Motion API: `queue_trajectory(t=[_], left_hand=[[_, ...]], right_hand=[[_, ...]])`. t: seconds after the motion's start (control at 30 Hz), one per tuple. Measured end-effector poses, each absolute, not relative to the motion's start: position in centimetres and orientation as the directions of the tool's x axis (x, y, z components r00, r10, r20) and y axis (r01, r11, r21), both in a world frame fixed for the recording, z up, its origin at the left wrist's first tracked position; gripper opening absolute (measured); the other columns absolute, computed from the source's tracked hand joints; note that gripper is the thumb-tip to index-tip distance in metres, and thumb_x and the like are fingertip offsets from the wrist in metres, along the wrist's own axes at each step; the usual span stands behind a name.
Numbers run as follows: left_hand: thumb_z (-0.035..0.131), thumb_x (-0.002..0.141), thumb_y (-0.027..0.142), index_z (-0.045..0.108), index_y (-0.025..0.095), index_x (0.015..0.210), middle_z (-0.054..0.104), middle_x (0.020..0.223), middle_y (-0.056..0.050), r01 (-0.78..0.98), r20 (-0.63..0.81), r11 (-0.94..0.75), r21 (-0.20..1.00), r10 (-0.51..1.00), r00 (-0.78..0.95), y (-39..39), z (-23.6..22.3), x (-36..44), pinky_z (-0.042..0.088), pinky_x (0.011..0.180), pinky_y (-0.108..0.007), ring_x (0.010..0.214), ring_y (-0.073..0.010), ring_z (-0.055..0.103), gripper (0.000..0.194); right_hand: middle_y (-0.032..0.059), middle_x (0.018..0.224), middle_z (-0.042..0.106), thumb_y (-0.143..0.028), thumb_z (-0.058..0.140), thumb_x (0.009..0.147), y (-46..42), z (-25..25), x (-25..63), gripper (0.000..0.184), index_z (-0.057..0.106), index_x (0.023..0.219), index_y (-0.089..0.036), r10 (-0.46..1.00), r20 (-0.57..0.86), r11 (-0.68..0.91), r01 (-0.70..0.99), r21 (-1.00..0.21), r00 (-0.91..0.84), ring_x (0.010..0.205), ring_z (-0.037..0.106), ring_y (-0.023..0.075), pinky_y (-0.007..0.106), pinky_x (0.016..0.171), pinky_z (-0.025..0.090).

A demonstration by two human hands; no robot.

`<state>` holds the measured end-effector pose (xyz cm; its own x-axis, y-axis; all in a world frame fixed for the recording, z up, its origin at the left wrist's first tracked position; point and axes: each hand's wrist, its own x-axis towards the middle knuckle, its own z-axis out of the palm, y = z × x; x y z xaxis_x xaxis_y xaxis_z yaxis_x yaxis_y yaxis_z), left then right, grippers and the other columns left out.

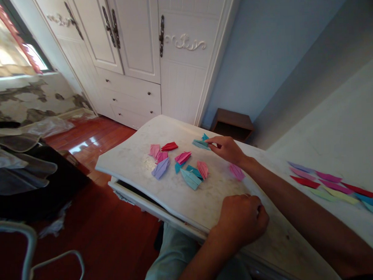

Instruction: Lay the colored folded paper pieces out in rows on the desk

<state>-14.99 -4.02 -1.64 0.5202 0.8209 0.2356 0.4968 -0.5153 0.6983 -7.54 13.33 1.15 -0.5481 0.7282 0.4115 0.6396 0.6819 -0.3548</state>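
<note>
My right hand reaches to the far part of the white table, its thumb and fingers pinched at the edge of a pale teal folded paper. A brighter blue folded paper lies right behind it. Nearer to me, my left hand rests as a fist on the table, with nothing visible in it. Left of the hands lie several pleated folded papers: a red one, a lilac one, a hot pink one, a light aqua one and a coral one. A pink folded paper is partly hidden by my right forearm.
More coloured papers lie in rows on the table at the right. A drawer under the table stands slightly pulled out. Behind are a white wardrobe and a brown box-shaped cabinet. A metal frame is at lower left.
</note>
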Motion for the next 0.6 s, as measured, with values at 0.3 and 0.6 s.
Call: queue_trajectory(t=[0.3, 0.6], left_hand=[[0.045, 0.088, 0.029, 0.06, 0.016, 0.076, 0.067, 0.078, -0.004, 0.502, 0.261, -0.521, 0.69, 0.826, 0.499, -4.0, -1.8, -14.9, 0.037, 0.06, -0.029, 0.071, -0.0183, 0.062, 0.023], [0.046, 0.088, 0.027, 0.061, 0.016, 0.076, 0.067, 0.079, -0.004, 0.496, 0.246, -0.484, 0.72, 0.848, 0.47, -3.9, -1.6, -15.1, 0.034, 0.062, -0.028, 0.071, -0.0162, 0.06, 0.022]], right_hand=[[0.0049, 0.083, 0.066, -0.033, 0.06, 0.086, 9.7, 3.0, -5.9, 0.027, 0.072, 0.1, -0.014, 0.843, 0.452, 0.535, 0.536, -0.653, -0.292, 0.055, 0.047, 0.0089, 0.023, 0.05, 0.037], [0.0031, 0.068, 0.063, -0.039, 0.066, 0.079, 6.1, 4.0, -5.6, 0.032, 0.073, 0.095, -0.012, 0.918, 0.322, 0.389, 0.366, -0.845, -0.232, 0.046, 0.042, 0.006, 0.019, 0.04, 0.032]])
